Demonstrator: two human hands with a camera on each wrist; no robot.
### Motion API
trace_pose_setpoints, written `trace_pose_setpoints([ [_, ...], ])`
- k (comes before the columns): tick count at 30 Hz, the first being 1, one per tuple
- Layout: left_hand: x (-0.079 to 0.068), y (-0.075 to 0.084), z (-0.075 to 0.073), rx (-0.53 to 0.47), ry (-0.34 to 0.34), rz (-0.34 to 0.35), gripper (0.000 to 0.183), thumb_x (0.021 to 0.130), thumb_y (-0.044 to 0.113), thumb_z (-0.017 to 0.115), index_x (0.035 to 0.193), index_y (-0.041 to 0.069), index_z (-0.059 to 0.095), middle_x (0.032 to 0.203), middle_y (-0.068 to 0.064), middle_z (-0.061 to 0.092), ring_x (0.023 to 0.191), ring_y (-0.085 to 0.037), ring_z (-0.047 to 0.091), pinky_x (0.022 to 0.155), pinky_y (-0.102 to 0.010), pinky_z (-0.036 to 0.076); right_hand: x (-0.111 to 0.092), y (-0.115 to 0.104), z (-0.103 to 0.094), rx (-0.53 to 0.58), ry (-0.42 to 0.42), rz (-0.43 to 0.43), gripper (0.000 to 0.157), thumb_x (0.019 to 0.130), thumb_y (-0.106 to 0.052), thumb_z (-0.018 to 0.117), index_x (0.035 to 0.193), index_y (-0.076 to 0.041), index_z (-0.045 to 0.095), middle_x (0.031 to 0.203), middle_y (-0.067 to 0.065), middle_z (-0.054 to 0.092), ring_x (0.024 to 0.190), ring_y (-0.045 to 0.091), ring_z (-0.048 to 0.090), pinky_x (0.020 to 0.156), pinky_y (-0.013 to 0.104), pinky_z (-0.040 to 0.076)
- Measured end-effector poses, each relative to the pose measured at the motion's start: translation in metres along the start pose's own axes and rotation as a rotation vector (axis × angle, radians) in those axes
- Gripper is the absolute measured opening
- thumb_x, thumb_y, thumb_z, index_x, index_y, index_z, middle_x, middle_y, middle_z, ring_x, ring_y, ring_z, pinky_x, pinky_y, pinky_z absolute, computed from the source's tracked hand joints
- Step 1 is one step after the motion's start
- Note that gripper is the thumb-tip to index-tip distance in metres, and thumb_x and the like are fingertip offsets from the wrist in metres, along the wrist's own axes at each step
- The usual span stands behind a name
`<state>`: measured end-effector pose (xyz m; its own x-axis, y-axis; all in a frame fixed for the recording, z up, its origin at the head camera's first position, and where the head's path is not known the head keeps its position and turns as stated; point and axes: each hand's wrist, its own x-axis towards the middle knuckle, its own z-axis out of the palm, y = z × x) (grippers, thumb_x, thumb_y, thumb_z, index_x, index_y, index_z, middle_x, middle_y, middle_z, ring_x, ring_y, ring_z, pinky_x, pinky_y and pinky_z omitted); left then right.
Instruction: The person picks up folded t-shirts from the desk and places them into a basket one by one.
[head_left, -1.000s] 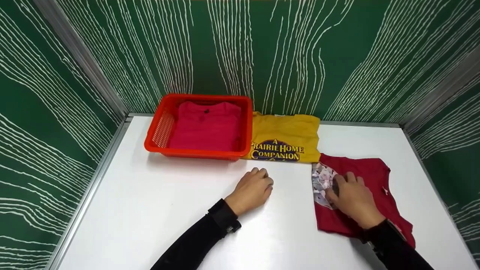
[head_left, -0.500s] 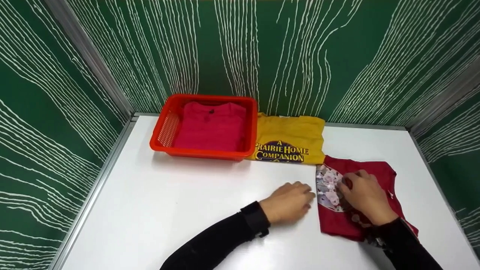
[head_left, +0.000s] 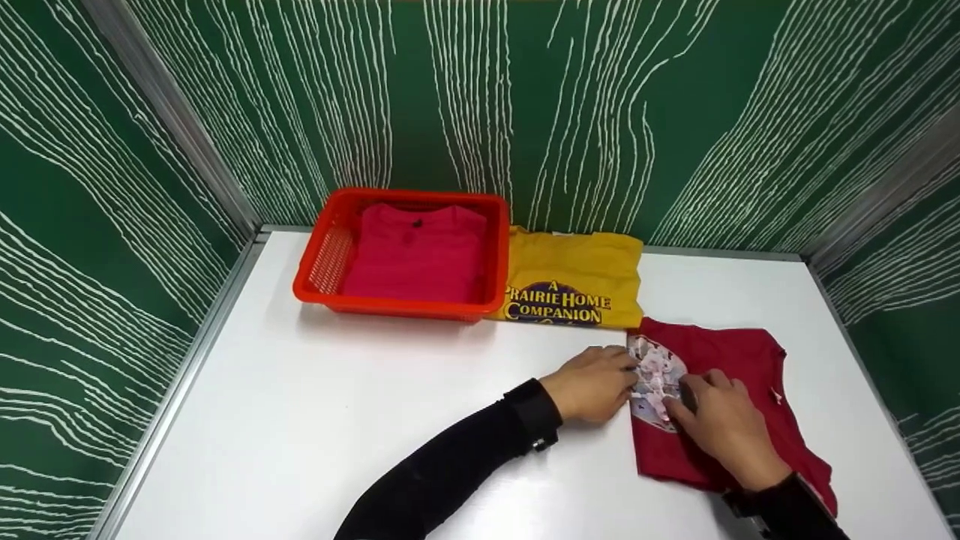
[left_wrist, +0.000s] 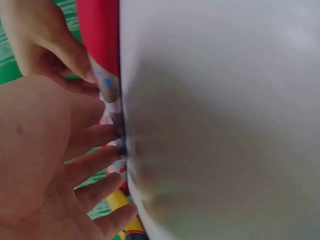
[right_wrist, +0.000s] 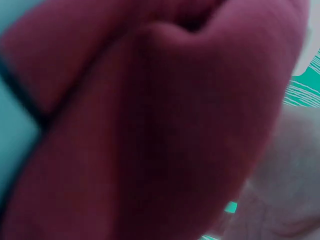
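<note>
A folded dark red shirt point(head_left: 739, 349) with a floral print lies on the right part of the white table. My right hand point(head_left: 727, 420) is over its middle, thumb and fingertips curled in close together at the cloth beside the print; the palm hides what lies beneath. The left hand point(head_left: 596, 382) is at the shirt's left edge. In the left wrist view, the left hand's fingers point(left_wrist: 92, 162) are nearly straight and spread, tips at the print's border. Red cloth point(right_wrist: 165, 125) fills most of the right wrist view, loosely creased and blurred.
A red plastic basket point(head_left: 401, 307) stands at the back left with a folded pink shirt point(head_left: 416, 259) inside. Right of it lies a folded yellow shirt point(head_left: 574, 259) with lettering, its front right corner meeting the red shirt. Green walls point(head_left: 465, 97) enclose the table point(head_left: 360, 420).
My left hand has moved right across the table to the red shirt's left edge. The right hand has stayed over the shirt, shifting slightly lower, and the print looks more creased.
</note>
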<state>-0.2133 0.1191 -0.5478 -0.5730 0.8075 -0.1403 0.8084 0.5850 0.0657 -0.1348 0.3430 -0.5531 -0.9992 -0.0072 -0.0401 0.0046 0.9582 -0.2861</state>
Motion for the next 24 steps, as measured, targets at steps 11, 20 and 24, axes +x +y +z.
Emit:
trace_pose_setpoints([
  [11,0.009,0.002,-0.009,-0.002,-0.062,-0.006,0.049,0.119,0.043,0.040,0.166,0.035,0.049,0.179,0.008,0.038,0.169,-0.015,0.031,0.138,-0.039,0.030,-0.008,0.000,-0.003,-0.035,-0.045,-0.008,0.059,0.096,-0.031,0.083,0.136,0.011,0.068,0.127,0.035,0.061,0.108,0.050,0.057,0.077,0.072,0.062],
  [20,0.005,0.000,-0.002,0.125,0.011,0.014,0.048,0.119,0.043,0.042,0.161,0.025,0.056,0.172,0.003,0.050,0.169,-0.022,0.033,0.139,-0.042,0.028,-0.009,-0.009,-0.001,-0.032,-0.048,-0.013,0.057,0.095,-0.029,0.083,0.134,0.009,0.069,0.127,0.035,0.060,0.109,0.052,0.056,0.076,0.072,0.061],
  [24,-0.003,-0.004,-0.002,0.143,0.018,0.027,0.042,0.118,0.038,0.046,0.155,0.025,0.062,0.165,0.003,0.057,0.165,-0.023,0.041,0.138,-0.042,0.030,-0.011,-0.015,-0.001,-0.031,-0.048,-0.040,0.055,0.093,-0.029,0.085,0.131,0.008,0.071,0.120,0.030,0.061,0.105,0.047,0.056,0.071,0.067,0.061],
])
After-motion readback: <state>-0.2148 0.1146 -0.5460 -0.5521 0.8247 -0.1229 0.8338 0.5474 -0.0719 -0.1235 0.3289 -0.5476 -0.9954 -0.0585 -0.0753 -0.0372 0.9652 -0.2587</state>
